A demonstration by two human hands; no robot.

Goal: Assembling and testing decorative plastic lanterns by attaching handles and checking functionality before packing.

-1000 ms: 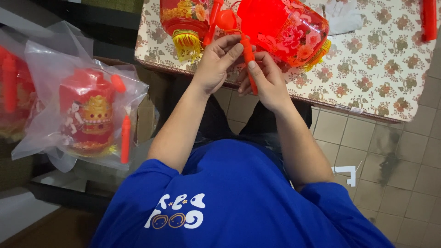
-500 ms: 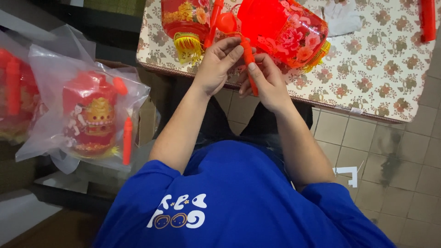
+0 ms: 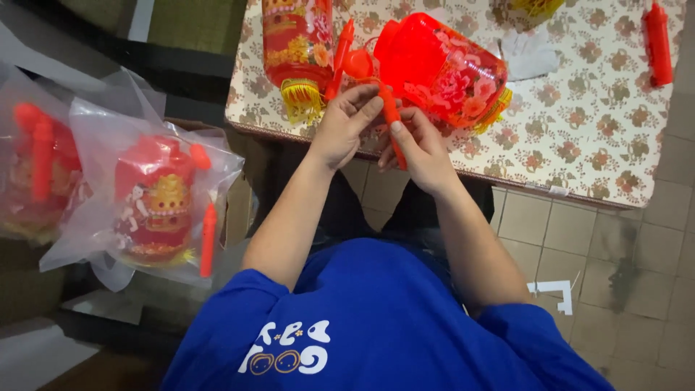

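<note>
**A:** Start big. What carries it all?

**B:** A surface (image 3: 579, 145) under a flowered cloth, with tiled floor (image 3: 579, 239) below its edge. On it, just past the hands, a red lantern (image 3: 449, 69) lies on its side, printed with flowers and fringed in yellow. A second lantern (image 3: 297, 43) lies next to it. Well off to the person's left are two finished-looking ones in clear plastic, the nearer bagged lantern (image 3: 156, 203) and the farther bag (image 3: 36, 174).

**A:** And the hands?

**B:** Both are at the surface's near edge, close together. The right hand (image 3: 423, 148) is clamped around the lower part of a red stick (image 3: 391, 119), with the thumb laid along it. The left hand (image 3: 340, 130) has its fingertips pinched at the stick's upper end, where it meets the lantern's top.

**A:** So which step is this?

**B:** My reading is that the stick is being joined to the lantern's top. The bagged ones each have a stick like it alongside. I can't tell whether a cord or hook links them; the fingers hide that.

**A:** What does the next move call for?

**B:** Fine fingertip work, probably. The right hand would hold the stick steady while the left works the join, without tugging the lantern off the edge. A spare stick (image 3: 657, 43) lies far across, untouched.
</note>
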